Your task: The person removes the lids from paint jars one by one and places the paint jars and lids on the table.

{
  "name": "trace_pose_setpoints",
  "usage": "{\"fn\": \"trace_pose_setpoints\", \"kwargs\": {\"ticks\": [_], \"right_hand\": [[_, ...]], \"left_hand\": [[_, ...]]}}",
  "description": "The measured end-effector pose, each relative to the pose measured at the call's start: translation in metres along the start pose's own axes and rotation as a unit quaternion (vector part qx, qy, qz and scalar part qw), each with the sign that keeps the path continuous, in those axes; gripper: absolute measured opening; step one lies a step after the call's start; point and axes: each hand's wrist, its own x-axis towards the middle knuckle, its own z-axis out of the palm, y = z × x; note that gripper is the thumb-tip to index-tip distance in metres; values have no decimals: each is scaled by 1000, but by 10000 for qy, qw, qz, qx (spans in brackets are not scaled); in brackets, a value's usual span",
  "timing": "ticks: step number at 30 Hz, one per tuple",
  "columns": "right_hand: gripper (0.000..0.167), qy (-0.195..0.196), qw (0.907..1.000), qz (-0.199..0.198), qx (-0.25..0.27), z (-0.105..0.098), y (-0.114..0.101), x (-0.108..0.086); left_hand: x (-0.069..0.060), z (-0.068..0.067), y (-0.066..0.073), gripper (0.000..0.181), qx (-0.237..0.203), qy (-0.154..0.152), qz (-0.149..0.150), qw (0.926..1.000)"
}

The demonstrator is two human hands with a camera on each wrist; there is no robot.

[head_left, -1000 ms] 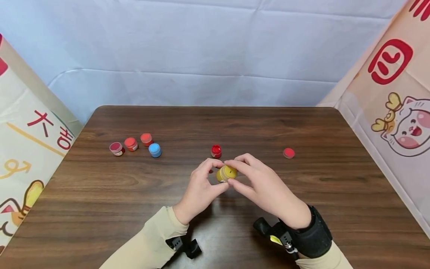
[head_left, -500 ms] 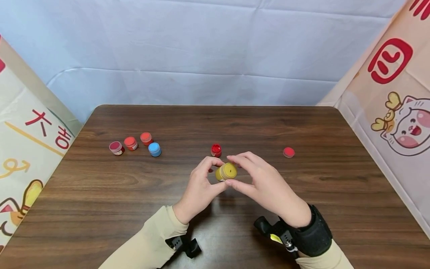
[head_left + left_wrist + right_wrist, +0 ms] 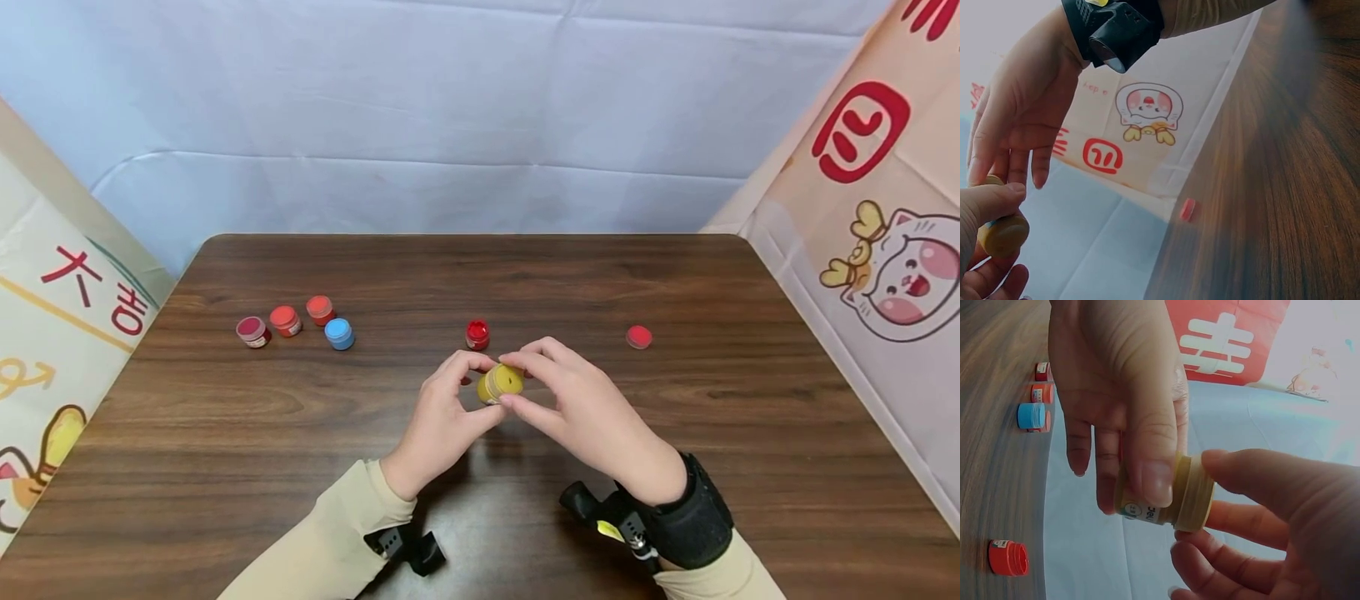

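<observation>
Moved since half a second ago: the thumb and index finger of your right hand (image 3: 581, 408), now closer in on the yellow lid (image 3: 1192, 494). Landmark for every entry: the lidless red jar (image 3: 477, 335), upright on the wooden table (image 3: 300, 483). Yellow jar (image 3: 487, 387), one: raised above the table on your side of the landmark, tilted, lid end toward your right hand. Grip, your left hand (image 3: 438, 412): thumb and fingers pinch the yellow jar's body. Grip, your right hand: thumb and fingers pinch the yellow lid's edge. Well left of the landmark: dark red jar (image 3: 253, 332), one; orange-red jars (image 3: 285, 321), two; blue jar (image 3: 339, 334), one, nearest of these to it. Red cap (image 3: 639, 337), one: flat, well right of the landmark. Pale blue cloth (image 3: 450, 100), one: hung behind the landmark. Black wristband (image 3: 690, 517), one: on your right wrist, your side of the landmark.
</observation>
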Motion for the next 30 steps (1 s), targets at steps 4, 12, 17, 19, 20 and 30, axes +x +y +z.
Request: {"fn": "trace_pose_setpoints", "kwargs": {"ticks": [4, 12, 17, 19, 20, 30], "right_hand": [[41, -91, 9999, -91, 21, -2, 0, 0], [49, -74, 9999, -93, 75, -4, -1, -1], [48, 4, 9997, 228, -108, -1, -1, 0], [44, 24, 9993, 312, -182, 0, -1, 0], [42, 30, 9992, 326, -215, 0, -1, 0], [41, -73, 9999, 114, -18, 0, 0, -1]], "left_hand": [[1, -1, 2, 38, 24, -51, -90, 9999], [0, -1, 2, 39, -64, -118, -121, 9998], [0, 0, 2, 38, -119, -146, -109, 9998], [0, 0, 3, 37, -106, -157, -119, 9998], [0, 1, 3, 37, -92, -156, -122, 9998], [0, 1, 2, 36, -19, -128, -173, 9998]]}}
